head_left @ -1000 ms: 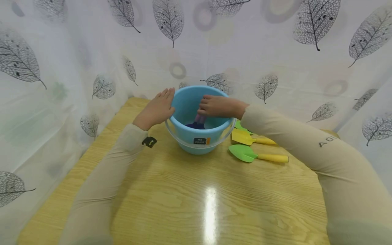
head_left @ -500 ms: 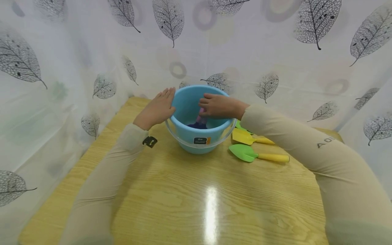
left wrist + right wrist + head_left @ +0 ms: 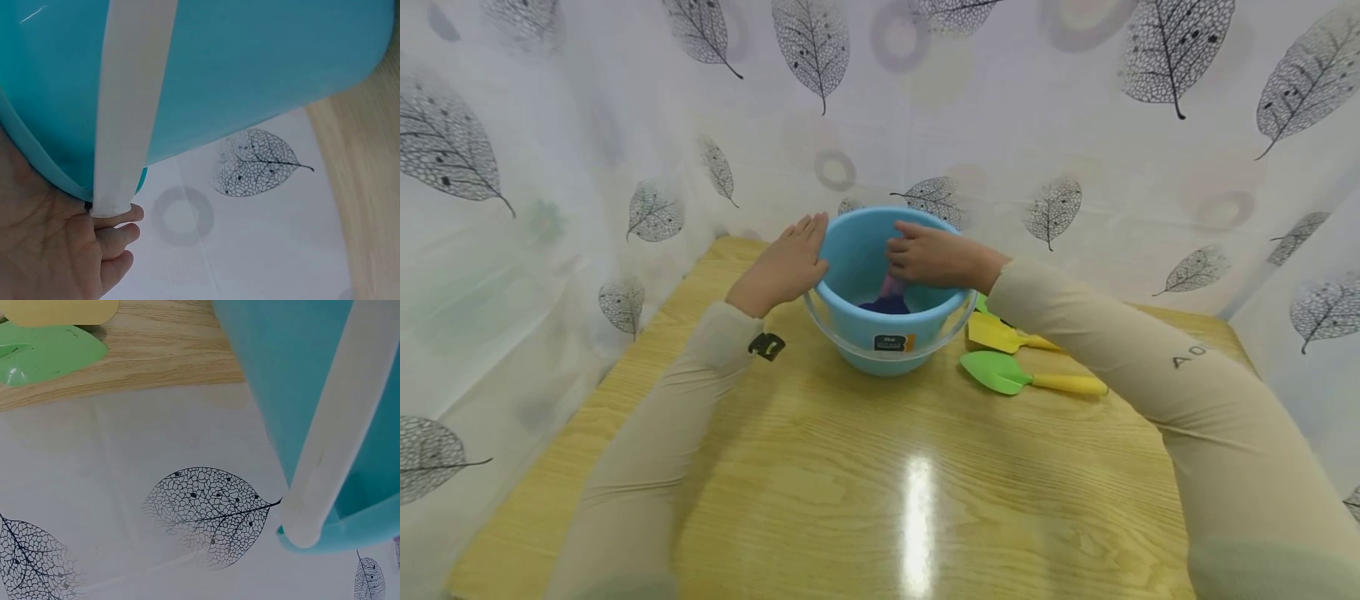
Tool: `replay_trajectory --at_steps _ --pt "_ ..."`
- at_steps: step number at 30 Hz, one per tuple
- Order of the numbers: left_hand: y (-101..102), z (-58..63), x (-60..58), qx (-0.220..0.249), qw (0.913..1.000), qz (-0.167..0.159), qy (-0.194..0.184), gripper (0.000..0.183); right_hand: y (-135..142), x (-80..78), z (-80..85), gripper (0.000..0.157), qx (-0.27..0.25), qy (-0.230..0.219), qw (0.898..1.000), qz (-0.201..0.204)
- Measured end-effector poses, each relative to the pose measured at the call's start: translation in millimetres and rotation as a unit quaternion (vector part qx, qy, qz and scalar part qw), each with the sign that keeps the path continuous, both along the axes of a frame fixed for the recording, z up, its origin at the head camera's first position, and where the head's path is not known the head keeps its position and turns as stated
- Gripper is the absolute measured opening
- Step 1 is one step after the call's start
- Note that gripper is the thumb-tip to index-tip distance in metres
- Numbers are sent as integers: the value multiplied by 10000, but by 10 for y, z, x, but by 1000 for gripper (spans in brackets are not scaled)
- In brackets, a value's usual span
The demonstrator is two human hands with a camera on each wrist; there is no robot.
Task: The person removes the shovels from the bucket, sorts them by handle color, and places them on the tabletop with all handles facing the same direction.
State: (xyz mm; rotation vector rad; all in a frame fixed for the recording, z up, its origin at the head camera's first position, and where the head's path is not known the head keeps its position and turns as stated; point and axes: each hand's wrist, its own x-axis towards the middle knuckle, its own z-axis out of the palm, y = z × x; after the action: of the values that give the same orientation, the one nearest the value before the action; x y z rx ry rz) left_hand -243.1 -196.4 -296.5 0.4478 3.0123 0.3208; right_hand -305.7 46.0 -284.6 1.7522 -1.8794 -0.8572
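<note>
A light blue bucket (image 3: 883,329) stands upright on the table, its white handle (image 3: 134,106) hanging down at the front. My left hand (image 3: 784,262) lies with straight fingers against the bucket's left rim. My right hand (image 3: 938,258) reaches over the right rim and holds the pink handle (image 3: 892,286) of a tool inside. The tool's dark purple head (image 3: 886,305) is low in the bucket; the front rim partly hides it, so its kind cannot be told. The right wrist view shows the bucket's side but not the hand.
Right of the bucket lie a green trowel (image 3: 996,372) with a yellow handle, a yellow shovel (image 3: 992,332), and another green tool (image 3: 982,305) mostly hidden behind them. A leaf-print curtain (image 3: 985,125) hangs behind the wooden table (image 3: 820,483).
Inside the bucket, the pink-handled tool's purple head has shifted slightly right. My right index finger is now raised from the other fingers. My left hand has stayed at the rim.
</note>
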Motion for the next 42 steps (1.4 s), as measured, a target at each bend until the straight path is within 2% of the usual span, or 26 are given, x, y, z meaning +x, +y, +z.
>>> replay_trajectory --at_steps 3,9,15,22,28,37,42 --pt "17 2 2 23 10000 -22 -32 67 9 8 -3 25 -75 10 9999 -126" --pt "54 2 0 64 9999 -92 -45 66 41 21 7 19 -268 -303 9978 -534" --pt "77 0 -1 15 9999 -123 4 67 103 35 17 14 -772 -497 9941 -581" --pt "84 4 24 28 10000 -81 -16 67 129 45 42 21 -1091 -678 9891 -726" --pt "75 13 9 121 9998 -127 56 67 174 31 72 26 -1536 -865 9799 -936" --pt "-8 -28 -27 -23 9998 -114 173 67 258 24 110 33 -2244 -733 9670 -960" --pt "-35 -32 -31 -73 9997 -123 173 67 318 59 115 31 -2507 -642 9613 -943"
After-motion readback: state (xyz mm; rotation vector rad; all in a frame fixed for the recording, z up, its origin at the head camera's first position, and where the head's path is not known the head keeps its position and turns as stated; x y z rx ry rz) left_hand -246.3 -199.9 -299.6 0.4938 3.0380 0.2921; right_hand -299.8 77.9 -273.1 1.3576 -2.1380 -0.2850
